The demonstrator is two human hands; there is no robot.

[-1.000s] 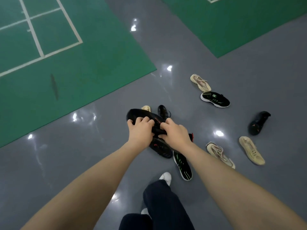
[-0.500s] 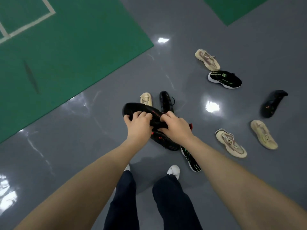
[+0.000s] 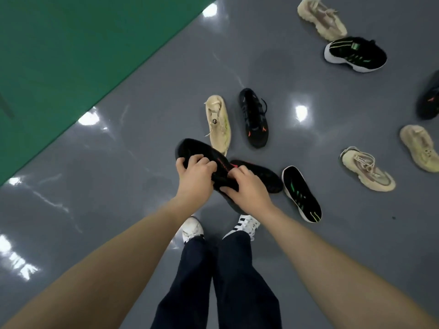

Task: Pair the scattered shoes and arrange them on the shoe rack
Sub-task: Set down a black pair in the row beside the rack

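My left hand (image 3: 196, 178) and my right hand (image 3: 247, 192) both grip a black shoe with a red stripe (image 3: 193, 150), held above the floor in front of me. Just behind it a second black and red shoe (image 3: 261, 173) lies partly hidden by my right hand. Scattered on the grey floor are a black and green shoe (image 3: 301, 194), its match (image 3: 355, 54), a black and orange shoe (image 3: 254, 117), a beige shoe (image 3: 218, 121) and more beige shoes (image 3: 367, 169), (image 3: 420, 148), (image 3: 322, 19). No shoe rack is in view.
A green court mat (image 3: 59, 55) covers the floor at upper left. Another black shoe (image 3: 430, 100) is cut off by the right edge. My own legs and white sneakers (image 3: 192, 229) stand directly below the hands.
The view has tilted down and come closer to the shoes. Both hands keep their hold on the black and red shoe, now lower in the frame with my feet in view.
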